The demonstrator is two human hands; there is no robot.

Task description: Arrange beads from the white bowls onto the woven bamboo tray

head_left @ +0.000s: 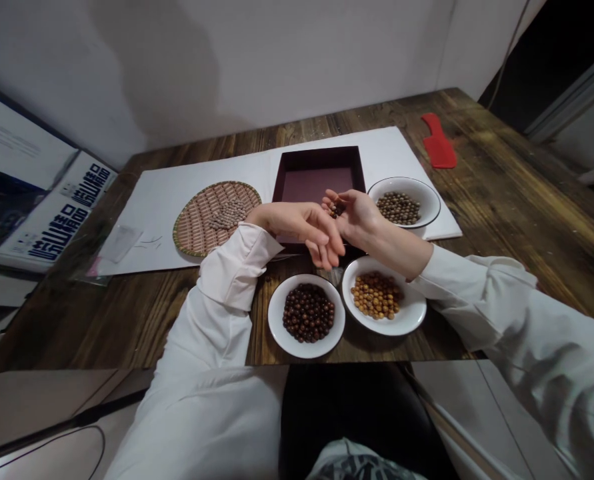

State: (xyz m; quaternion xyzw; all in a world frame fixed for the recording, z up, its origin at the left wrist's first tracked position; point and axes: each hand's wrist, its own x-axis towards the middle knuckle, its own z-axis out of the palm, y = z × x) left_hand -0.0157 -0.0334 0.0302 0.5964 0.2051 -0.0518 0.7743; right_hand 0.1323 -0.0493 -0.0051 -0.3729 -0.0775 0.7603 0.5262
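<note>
My right hand (359, 217) is turned palm up and cupped, with a few dark and light beads (335, 209) lying in it by the fingers. My left hand (304, 227) is beside it, palm down, with its loosely bent fingers apart and nothing visible in them. Both hands are above the near side of a dark maroon box (319, 180). Below them are a white bowl of dark brown beads (309, 313) and a white bowl of yellow-brown beads (377, 295). A third bowl, holding grey-brown beads (398, 208), stands just beyond my right wrist.
A round woven tray (191, 223) with pale beads (228, 215) lies on a white board (157, 193) at the left. A red scraper-like tool (439, 143) rests at the back right of the wooden table (527, 220). Printed boxes (71, 207) stand at the far left.
</note>
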